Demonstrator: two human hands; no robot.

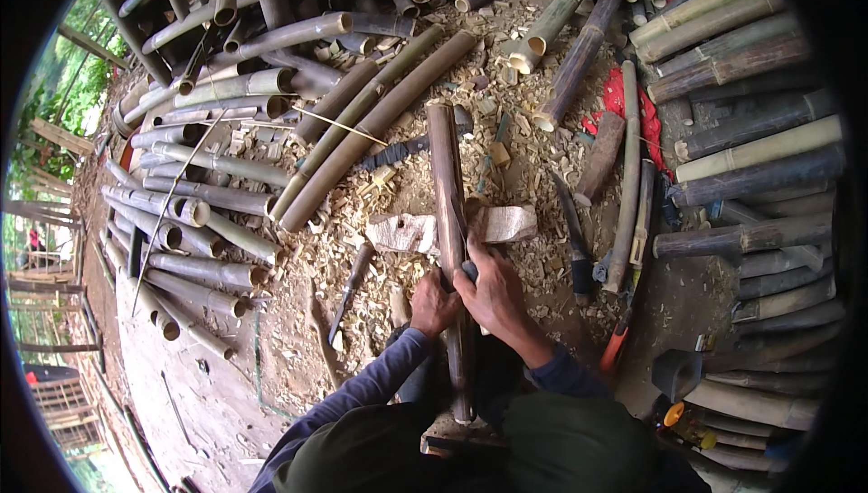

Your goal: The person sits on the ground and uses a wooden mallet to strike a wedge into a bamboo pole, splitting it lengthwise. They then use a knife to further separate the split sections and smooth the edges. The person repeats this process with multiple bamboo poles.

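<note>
A dark brown bamboo tube stands out lengthwise from between my knees, its far part resting across a pale, rough-cut wooden block. My left hand is closed around the tube's near half. On its right side, my right hand is closed on a knife; its dark handle end shows at the thumb. The slim blade lies along the tube's right side, partly hidden by the extended index finger. The tube's near end hangs between my legs.
Wood chips cover the ground. A wooden-handled tool lies left; a long dark blade and an orange-handled tool lie right. Bamboo lengths are piled left, ahead and right. A red cloth lies among them.
</note>
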